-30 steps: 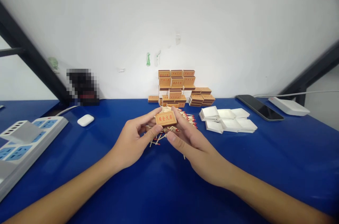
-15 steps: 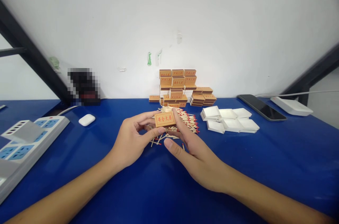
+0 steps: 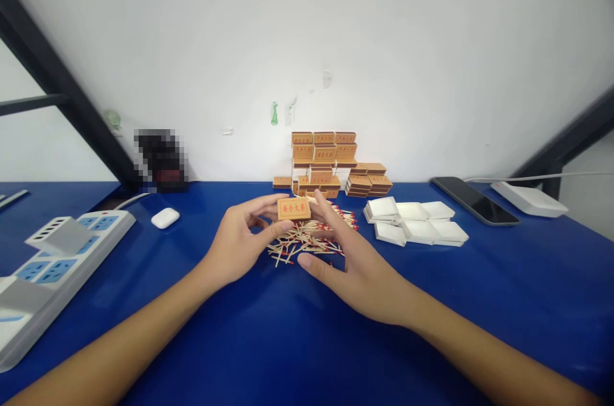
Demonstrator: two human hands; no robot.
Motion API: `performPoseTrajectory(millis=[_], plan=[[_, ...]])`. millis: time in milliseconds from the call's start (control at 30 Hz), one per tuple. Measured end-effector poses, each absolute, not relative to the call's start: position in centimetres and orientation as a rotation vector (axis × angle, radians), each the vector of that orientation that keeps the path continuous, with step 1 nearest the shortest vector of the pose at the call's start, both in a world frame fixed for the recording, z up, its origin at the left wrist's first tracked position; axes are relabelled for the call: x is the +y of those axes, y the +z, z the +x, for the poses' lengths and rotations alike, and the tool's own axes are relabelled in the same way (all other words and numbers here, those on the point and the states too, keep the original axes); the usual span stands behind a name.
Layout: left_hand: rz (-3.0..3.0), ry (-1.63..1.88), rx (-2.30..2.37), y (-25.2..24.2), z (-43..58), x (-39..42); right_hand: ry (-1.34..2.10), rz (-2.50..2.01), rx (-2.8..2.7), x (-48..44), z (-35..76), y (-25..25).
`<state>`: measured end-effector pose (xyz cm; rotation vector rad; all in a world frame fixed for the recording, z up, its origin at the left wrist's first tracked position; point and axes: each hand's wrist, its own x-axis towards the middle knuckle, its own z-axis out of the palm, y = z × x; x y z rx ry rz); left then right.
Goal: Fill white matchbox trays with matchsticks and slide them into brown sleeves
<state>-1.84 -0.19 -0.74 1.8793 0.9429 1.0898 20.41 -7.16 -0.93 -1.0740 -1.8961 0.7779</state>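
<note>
An orange matchbox (image 3: 293,208) with red characters is held up between the fingertips of both hands. My left hand (image 3: 240,241) pinches its left end with index finger above and thumb below. My right hand (image 3: 350,259) grips its right end with its fingers, its thumb stretched out lower down. Beneath the box lies a heap of loose red-tipped matches (image 3: 309,236) on the blue table (image 3: 297,329).
A stack of orange matchboxes (image 3: 330,163) stands against the wall. Several white inner trays (image 3: 415,220) lie to the right, then a dark phone (image 3: 474,200) and a white adapter (image 3: 527,198). To the left are a white earbud case (image 3: 165,218) and power strips (image 3: 57,252).
Both hands have carried the matchbox slightly farther from me and higher above the match heap. My view has tilted a little.
</note>
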Motion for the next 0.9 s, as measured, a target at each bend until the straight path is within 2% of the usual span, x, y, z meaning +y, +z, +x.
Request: performPoseTrajectory(millis=[167, 400, 667, 900], plan=[[2.055, 1.132, 1.32, -1.9, -5.8, 5.6, 0.346, -1.136, -1.86, -5.8, 21.7, -0.8], [2.288, 0.915, 1.702, -3.4, -6.5, 10.9, -0.214, -1.073, -1.982, -4.1, 23.9, -0.3], [2.232, 0.925, 1.855, -3.4, -3.6, 12.7, -0.428, -1.105, -2.013, -3.9, 24.7, 0.9], [2.177, 0.948, 1.868, -3.0, -2.9, 12.3, -0.424, -1.139, -2.02, -3.8, 24.9, 0.8]])
